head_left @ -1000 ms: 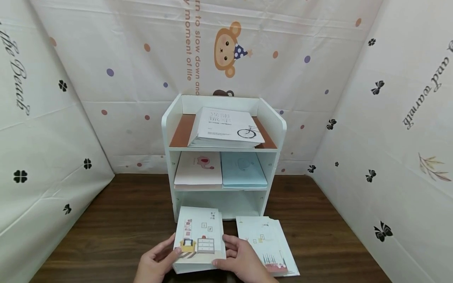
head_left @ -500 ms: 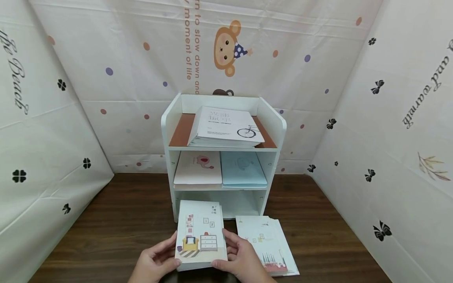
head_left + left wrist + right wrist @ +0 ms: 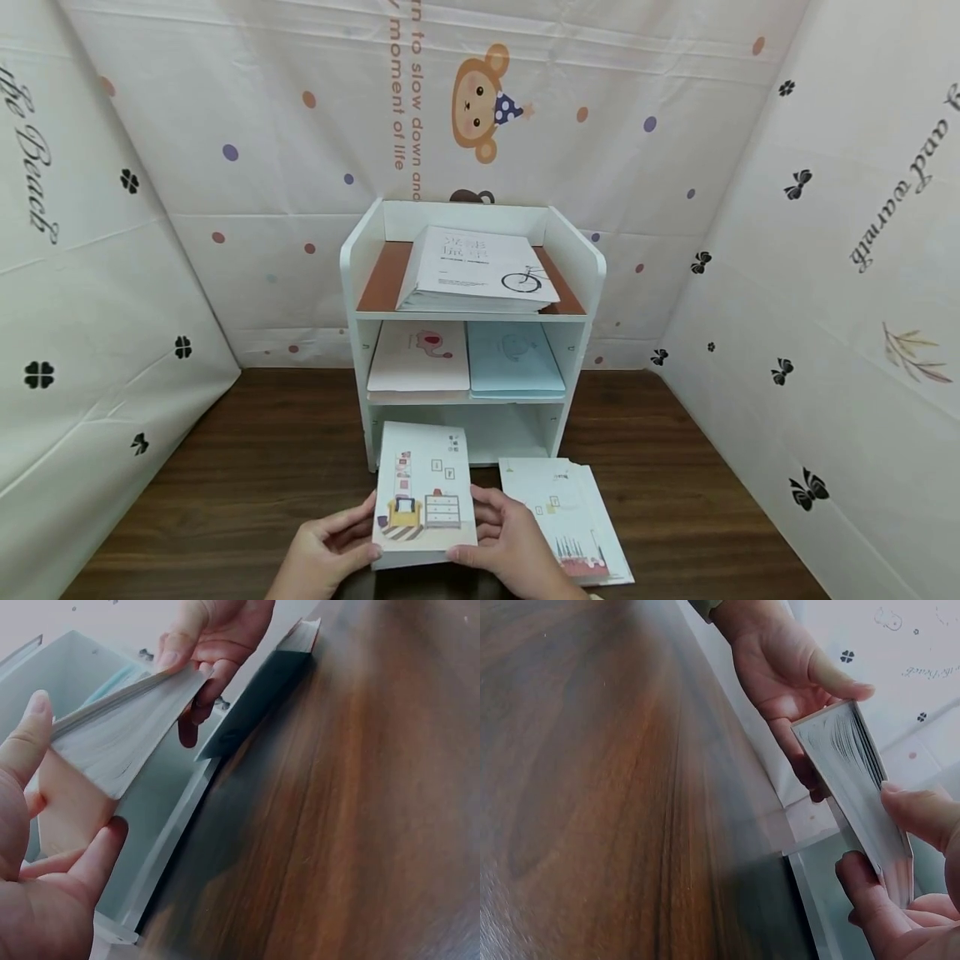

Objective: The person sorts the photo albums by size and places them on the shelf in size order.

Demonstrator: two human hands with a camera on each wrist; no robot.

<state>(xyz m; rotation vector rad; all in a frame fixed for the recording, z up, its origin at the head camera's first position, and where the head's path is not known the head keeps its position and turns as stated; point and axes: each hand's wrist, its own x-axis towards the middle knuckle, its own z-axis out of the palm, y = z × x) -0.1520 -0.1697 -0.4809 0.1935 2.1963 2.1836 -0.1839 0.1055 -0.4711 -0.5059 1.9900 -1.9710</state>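
Observation:
Between both hands is a thick stack of white booklets (image 3: pixel 423 487), its cover printed with a yellow armchair and a chest of drawers. My left hand (image 3: pixel 324 546) grips its left side near the front corner, thumb at the front edge. On the opposite side my right hand (image 3: pixel 513 542) grips it the same way. In the left wrist view the page edges (image 3: pixel 124 742) show, and the stack is held up off the table, tilted. Its far end overlaps the opening of the white shelf's bottom compartment (image 3: pixel 510 433).
The white three-tier shelf (image 3: pixel 348 275) stands ahead. Its top holds white booklets (image 3: pixel 480 267); its middle holds pink booklets (image 3: pixel 420 358) and blue booklets (image 3: pixel 516 358). More white booklets (image 3: pixel 555 517) lie on the wooden table (image 3: pixel 697 517) to the right. Printed fabric (image 3: pixel 262 192) surrounds the table.
Both hands have raised the booklet stack slightly and moved it forward, toward the shelf's bottom compartment. My left thumb has slid from the cover to the front corner. The other booklets stay put.

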